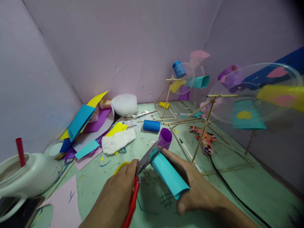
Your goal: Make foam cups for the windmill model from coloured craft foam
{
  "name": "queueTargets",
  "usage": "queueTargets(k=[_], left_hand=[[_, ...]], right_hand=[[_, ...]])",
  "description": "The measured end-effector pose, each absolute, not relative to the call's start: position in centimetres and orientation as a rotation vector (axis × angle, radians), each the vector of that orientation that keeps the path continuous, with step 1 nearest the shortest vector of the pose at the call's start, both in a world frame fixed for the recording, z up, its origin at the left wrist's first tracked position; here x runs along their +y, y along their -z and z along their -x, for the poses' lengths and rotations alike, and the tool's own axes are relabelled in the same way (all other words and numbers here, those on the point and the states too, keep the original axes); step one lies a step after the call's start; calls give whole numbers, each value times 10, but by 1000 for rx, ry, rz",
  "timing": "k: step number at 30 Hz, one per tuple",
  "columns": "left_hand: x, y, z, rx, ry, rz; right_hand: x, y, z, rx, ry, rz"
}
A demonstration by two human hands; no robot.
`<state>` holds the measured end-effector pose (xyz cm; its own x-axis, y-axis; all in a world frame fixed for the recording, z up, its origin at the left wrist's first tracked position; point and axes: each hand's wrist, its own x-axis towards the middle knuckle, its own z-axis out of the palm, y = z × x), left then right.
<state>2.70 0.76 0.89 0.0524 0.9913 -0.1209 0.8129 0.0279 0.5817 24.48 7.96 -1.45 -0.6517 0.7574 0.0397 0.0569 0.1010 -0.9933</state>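
My left hand (115, 194) grips scissors (148, 155) with red and yellow handles, their blades spread across the far end of a turquoise paper tube (167, 172). My right hand (201, 185) holds that tube from its right side, thumb near the close end and fingers reaching along it. The tube lies tilted, its far end pointing up and left. Just beyond the blade tips a purple paper tube (166, 136) stands upright. Behind it, a blue paper tube (151, 125) lies on its side on the green table (152, 209).
At right stand stick frames (204, 136) carrying clear discs hung with coloured paper tubes. A patterned fabric-like object (205, 139) has a black cable (228, 183). On the left are a white teapot (40, 172), coloured paper sheets (82, 122), white tissue (118, 141) and a white bottle (125, 104).
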Motion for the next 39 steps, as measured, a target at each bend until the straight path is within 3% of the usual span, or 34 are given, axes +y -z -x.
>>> queueTargets(k=[15, 18, 22, 27, 34, 39], left_hand=[[6, -11, -23, 1663, -563, -1736], [6, -10, -24, 1564, -591, -1450], [12, 4, -17, 1302, -736, -987], [14, -5, -21, 1499, -1081, -1142], [7, -15, -49, 1444, -1177, -915], [10, -8, -48, 1285, -1217, -653]], right_hand=[[79, 10, -245, -1687, -1682, 787], [80, 9, -248, -1718, -1680, 789], [83, 5, -253, -1702, -1724, 752], [82, 3, -253, -1794, -1681, 760], [66, 14, -244, -2186, -1579, 717], [58, 14, -233, -1858, -1709, 780]])
